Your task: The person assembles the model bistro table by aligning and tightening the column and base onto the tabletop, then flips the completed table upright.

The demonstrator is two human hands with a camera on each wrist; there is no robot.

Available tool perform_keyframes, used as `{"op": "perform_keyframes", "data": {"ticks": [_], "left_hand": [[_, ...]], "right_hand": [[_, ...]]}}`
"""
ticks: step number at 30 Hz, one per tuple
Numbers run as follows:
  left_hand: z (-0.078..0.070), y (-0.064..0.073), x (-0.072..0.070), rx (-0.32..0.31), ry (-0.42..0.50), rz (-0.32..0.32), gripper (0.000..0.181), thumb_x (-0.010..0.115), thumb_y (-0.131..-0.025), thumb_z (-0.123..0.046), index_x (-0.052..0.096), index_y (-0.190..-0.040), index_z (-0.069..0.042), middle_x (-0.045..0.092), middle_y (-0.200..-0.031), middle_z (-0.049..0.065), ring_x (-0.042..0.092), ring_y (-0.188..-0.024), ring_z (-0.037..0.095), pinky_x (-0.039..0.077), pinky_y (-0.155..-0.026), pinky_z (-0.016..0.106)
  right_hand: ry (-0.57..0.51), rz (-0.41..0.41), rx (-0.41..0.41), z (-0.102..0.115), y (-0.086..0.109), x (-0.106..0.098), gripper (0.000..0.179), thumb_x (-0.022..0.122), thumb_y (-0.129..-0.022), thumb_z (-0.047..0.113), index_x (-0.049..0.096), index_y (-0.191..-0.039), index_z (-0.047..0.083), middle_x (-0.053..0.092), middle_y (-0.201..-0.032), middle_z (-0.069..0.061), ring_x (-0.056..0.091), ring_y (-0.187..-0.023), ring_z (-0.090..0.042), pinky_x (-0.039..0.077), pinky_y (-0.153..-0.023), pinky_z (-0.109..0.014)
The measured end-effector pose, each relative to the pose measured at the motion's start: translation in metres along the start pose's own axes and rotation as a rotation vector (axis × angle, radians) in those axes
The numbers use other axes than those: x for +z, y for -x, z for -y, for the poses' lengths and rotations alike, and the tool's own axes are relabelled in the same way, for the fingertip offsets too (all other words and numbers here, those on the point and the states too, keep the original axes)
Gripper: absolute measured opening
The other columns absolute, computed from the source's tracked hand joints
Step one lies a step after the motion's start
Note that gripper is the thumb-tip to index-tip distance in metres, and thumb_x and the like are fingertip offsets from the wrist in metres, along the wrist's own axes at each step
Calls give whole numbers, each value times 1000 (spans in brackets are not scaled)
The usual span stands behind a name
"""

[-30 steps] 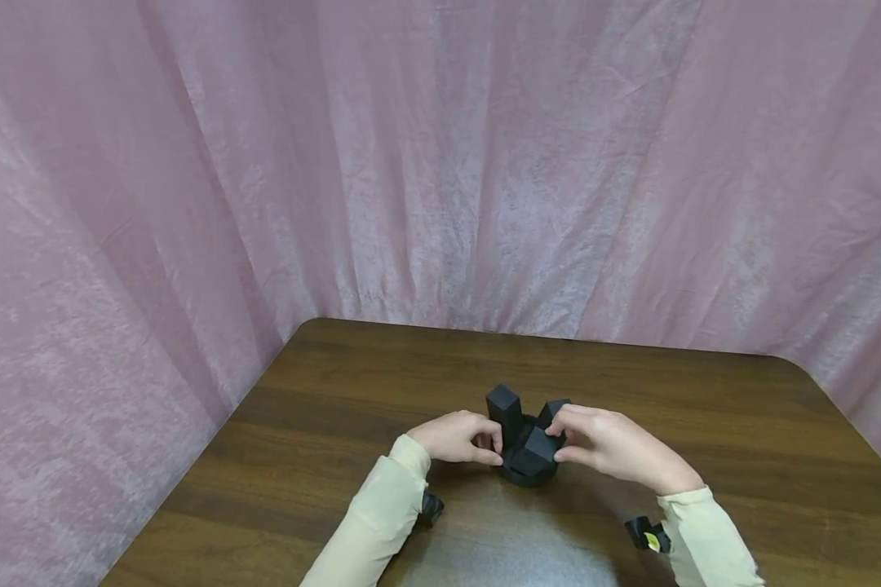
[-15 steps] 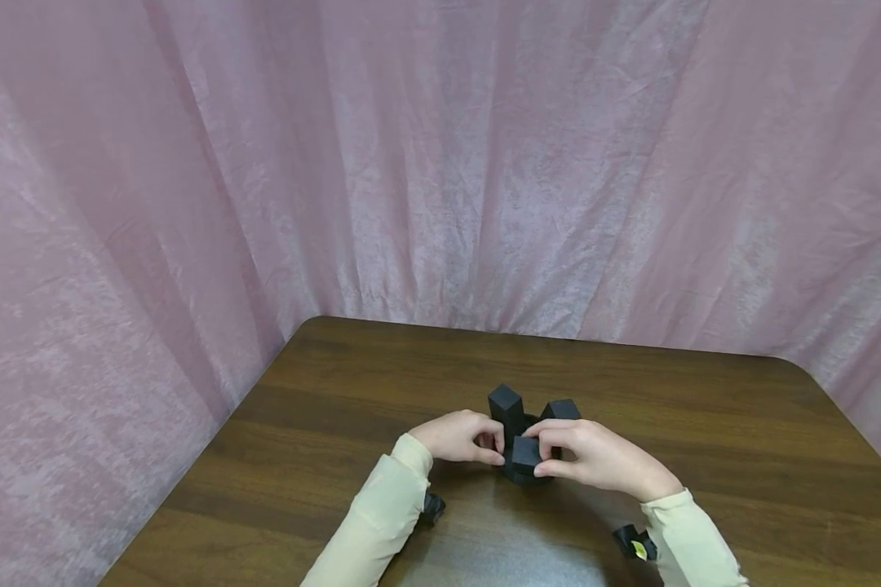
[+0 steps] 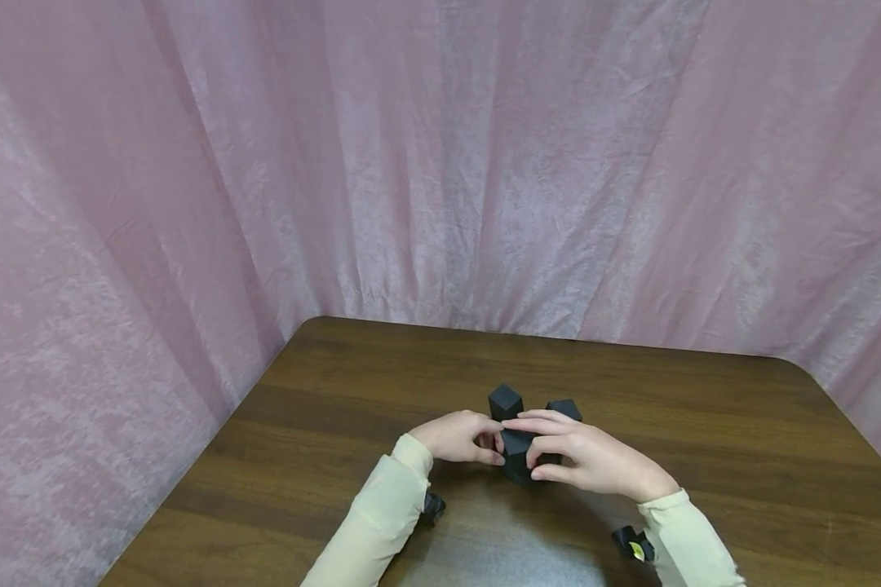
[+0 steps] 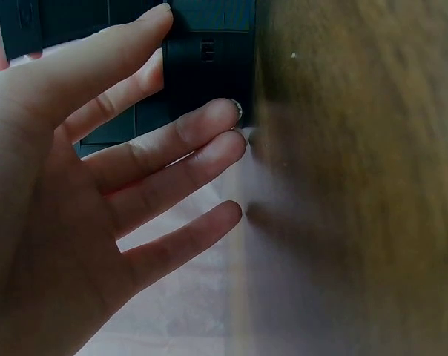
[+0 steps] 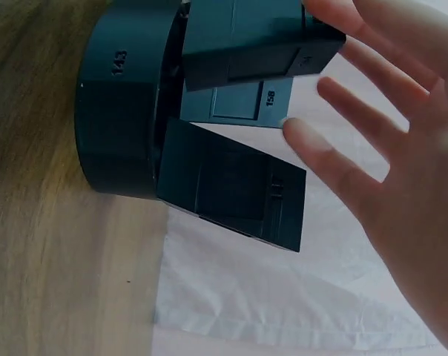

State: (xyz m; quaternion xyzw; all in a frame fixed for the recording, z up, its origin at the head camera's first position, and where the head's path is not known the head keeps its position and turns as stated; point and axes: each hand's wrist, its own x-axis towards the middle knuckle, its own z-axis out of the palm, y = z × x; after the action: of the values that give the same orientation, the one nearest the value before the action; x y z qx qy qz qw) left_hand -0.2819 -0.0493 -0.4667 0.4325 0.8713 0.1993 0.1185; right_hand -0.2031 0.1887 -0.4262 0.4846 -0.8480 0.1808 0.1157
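A round black base [image 3: 517,470] stands on the table with several black slant-topped blocks sticking up from it. My left hand [image 3: 458,438] holds the base's left side; in the left wrist view the thumb and fingers lie along its black wall. My right hand [image 3: 591,458] is over the base's right part, fingers spread and bent a little. Its fingertips touch the front block [image 3: 517,443], which leans left. Behind stand the back-left block [image 3: 505,402] and the back-right block [image 3: 564,409]. In the right wrist view the base [image 5: 116,111] bears the number 143.
The brown wooden table [image 3: 382,367] reaches back to a pink curtain [image 3: 440,163]. A small black wrist camera [image 3: 431,509] sits under the left sleeve, and another black camera [image 3: 633,544] by the right sleeve.
The right hand has moved left, first pinching the front block, then easing its fingers apart. That block has swung to the left and closer to the left hand. The left hand stays put.
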Motion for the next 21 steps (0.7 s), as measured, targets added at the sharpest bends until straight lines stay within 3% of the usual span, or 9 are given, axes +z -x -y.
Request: {"op": "perform_keyframes", "data": {"ticks": [7,12,21], "left_hand": [[1,1,0,-10,16,2,11,69,-90,-33,64,-91,-23,62,-85,-13,56,-72,-3,46,-67,15],[0,0,0,-8,16,1,12,69,-90,-33,64,-92,-22,62,-85,-13,56,-73,-3,46,-67,15],[1,0,1,-15,16,-11,13,70,-89,-32,65,-91,-21,63,-86,-12,56,-72,-3,46,-66,16]], "right_hand": [[7,39,68,2,0,1,22,61,-95,31,65,-116,29,51,-142,1,49,-123,-18,48,-94,-39],[63,54,102,2,0,2,35,58,-96,35,58,-130,31,47,-143,0,50,-121,-17,47,-93,-42],[87,38,136,1,1,2,51,62,-94,34,48,-142,24,47,-137,-1,48,-115,-14,49,-88,-35]]}}
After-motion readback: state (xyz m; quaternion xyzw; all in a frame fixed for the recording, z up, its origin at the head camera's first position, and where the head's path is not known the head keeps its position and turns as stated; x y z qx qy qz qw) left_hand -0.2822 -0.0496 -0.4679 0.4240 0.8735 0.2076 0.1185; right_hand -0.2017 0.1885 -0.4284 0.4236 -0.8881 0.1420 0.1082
